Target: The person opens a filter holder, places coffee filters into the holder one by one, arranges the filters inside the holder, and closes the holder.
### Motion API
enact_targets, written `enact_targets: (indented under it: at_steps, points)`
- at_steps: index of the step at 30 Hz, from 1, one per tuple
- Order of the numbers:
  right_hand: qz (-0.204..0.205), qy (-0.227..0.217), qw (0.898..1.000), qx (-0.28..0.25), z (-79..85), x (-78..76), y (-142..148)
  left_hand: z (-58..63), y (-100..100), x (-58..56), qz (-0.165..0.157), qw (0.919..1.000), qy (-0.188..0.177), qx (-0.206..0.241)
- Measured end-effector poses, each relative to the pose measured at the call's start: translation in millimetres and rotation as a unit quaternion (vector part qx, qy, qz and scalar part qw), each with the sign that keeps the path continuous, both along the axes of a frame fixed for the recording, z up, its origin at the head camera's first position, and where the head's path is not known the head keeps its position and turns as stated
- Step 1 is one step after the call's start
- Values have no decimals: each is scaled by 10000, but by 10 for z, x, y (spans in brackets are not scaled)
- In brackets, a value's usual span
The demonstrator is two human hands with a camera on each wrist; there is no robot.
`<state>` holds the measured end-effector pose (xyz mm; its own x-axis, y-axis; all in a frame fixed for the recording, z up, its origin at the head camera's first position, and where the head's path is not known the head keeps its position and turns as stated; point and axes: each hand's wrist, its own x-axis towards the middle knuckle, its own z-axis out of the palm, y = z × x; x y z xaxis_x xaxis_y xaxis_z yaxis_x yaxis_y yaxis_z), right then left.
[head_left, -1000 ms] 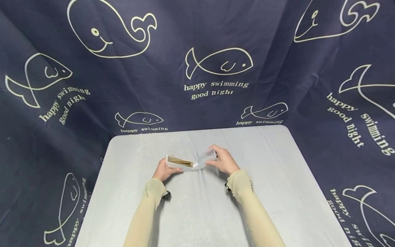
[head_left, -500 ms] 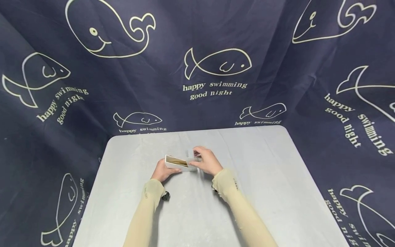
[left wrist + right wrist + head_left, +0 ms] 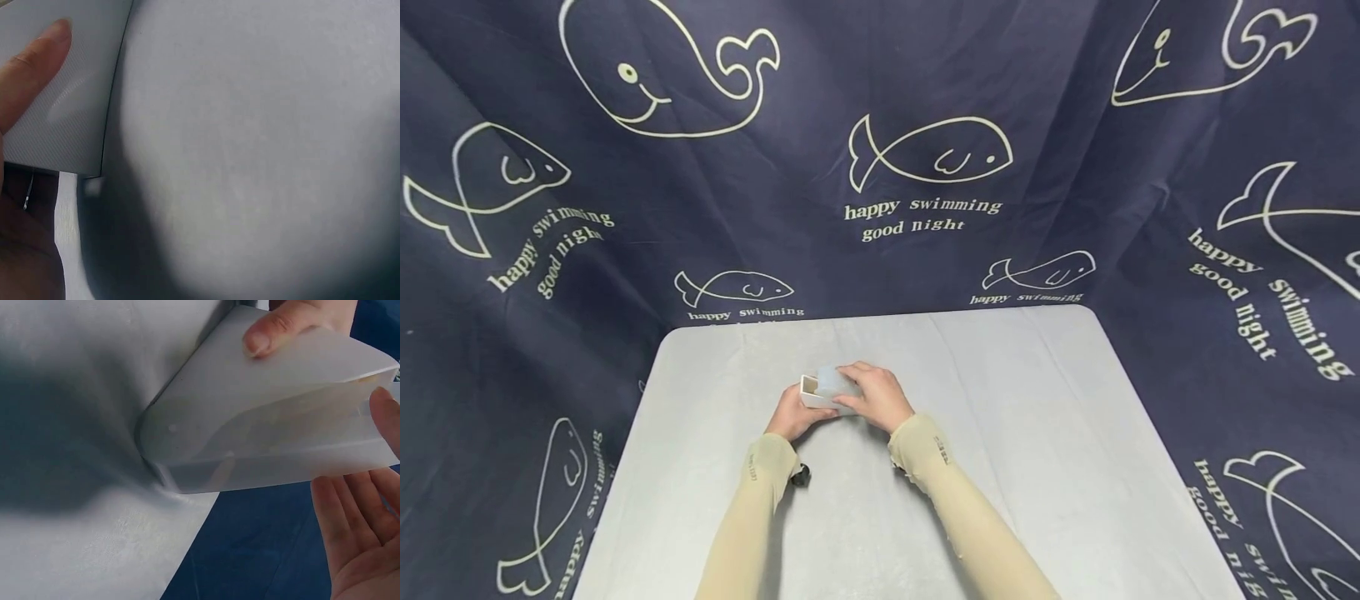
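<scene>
A small white box [image 3: 811, 400] with an opening along its top is held just over the middle of the table. My left hand [image 3: 792, 414] grips its left end, the thumb lying flat on the textured face [image 3: 81, 112] in the left wrist view. A translucent plastic cover [image 3: 832, 380] lies over most of the box's right part. My right hand [image 3: 882, 398] holds this cover between thumb and fingers. In the right wrist view the cover [image 3: 269, 444] overlaps the box, whose contents are mostly hidden; a bit of brown shows at the opening.
The box is above a table [image 3: 1037, 483] with a light grey cloth, lightly wrinkled. Dark blue curtains [image 3: 925, 275] with fish and whale drawings stand close behind the table and along both sides.
My right hand has moved left, folding the translucent cover from out at the right over the box's opening. The brown, paper-like contents are now largely covered. My left hand stays nearly still.
</scene>
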<state>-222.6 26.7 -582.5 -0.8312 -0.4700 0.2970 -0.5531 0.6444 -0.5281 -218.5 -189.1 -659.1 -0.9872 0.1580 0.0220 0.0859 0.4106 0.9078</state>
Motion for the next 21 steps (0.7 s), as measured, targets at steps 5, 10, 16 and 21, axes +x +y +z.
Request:
enact_targets:
  at_steps: [5, 10, 16, 21]
  points:
    - [-68, 87, 9993, 368, 4, -5, -79, 26, 3, -10, -18, 10000, -77, 44]
    - [-14, 236, 9972, 709, 19, 36, -153, 28, 14, 8, 56, 9999, -122, 44]
    - [-63, 471, 9914, 1222, -5, 101, -224, -20, 29, 37, 3, 9999, -148, 32]
    - [-36, 615, 9891, 1335, -14, 105, -245, -26, 9, 28, 32, 9999, -15, -98]
